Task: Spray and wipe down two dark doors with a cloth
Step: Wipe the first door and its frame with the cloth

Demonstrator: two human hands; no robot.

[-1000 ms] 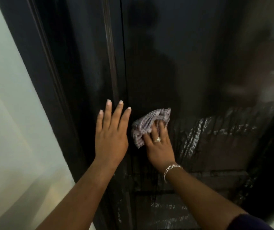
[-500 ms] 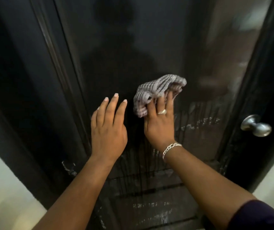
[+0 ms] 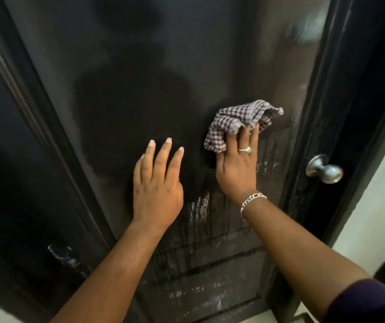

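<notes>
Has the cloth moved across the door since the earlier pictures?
Yes. The cloth, under the right hand, has moved right across the door, toward the round knob. Earlier it lay by the door's left edge.

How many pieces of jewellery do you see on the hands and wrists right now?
2. A gold ring sits on a finger of the right hand, which presses the checked grey cloth to the dark door. A silver chain bracelet circles that wrist. The left hand shows none.
</notes>
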